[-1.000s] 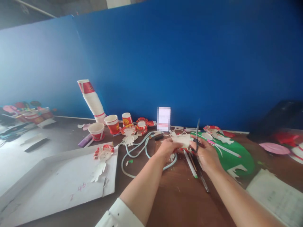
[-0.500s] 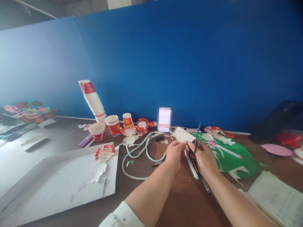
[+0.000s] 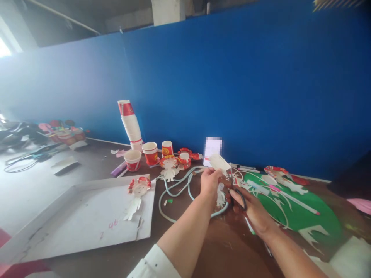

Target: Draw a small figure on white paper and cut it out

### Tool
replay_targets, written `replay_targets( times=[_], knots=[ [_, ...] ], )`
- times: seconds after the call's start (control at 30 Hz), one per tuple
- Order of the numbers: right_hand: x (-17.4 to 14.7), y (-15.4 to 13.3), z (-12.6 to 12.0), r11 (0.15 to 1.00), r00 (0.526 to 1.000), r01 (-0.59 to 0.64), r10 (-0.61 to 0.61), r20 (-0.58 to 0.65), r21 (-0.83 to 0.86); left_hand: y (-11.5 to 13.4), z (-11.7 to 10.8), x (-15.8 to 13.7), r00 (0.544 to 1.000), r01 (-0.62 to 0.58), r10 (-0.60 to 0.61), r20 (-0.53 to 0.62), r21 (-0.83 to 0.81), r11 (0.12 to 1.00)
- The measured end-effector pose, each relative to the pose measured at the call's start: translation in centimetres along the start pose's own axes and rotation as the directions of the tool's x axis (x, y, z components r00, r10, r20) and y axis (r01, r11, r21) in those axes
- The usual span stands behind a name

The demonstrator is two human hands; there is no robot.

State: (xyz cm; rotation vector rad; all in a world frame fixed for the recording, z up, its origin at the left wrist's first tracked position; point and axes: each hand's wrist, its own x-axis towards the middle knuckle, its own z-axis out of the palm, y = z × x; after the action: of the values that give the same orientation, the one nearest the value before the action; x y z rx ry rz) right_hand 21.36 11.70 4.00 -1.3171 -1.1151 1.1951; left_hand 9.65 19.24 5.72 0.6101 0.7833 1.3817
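Observation:
My left hand is closed on a piece of white paper, which it holds up over the table. Black-handled scissors are gripped in my right hand, their blades pointing up at the paper's right edge. Whether the blades touch the paper I cannot tell. Just below my hands lies a small white paper cutout, partly covered by them. Looped pale blue cable runs beside and behind my left wrist. A marker with a green tip is mostly hidden under my right forearm.
At left, a white cardboard tray holds a red-fringed paper figure. Behind it stand a tall stack of paper cups and several single cups. To the right, a green round sheet bears a pink marker and paper scraps.
The view has swung left, so the table things appear farther right. The scissors have turned in my right hand, bringing their blades to the paper's edge. My left hand still holds the paper.

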Motion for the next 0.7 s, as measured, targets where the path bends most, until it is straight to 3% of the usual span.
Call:
replay_targets(
  times=[0.37,0.7],
  knots=[
    [-0.3,-1.1,0.2,0.996,0.997,0.004,-0.01,-0.074,-0.091,0.1,0.5,-0.5,0.999,0.032,-0.034,0.022,0.099,0.995],
    [-0.1,-1.3,-0.8,0.975,0.995,0.097,-0.1,-0.005,-0.201,0.9,0.4,-0.5,0.992,0.063,-0.074,0.1,0.11,0.992]
  ],
)
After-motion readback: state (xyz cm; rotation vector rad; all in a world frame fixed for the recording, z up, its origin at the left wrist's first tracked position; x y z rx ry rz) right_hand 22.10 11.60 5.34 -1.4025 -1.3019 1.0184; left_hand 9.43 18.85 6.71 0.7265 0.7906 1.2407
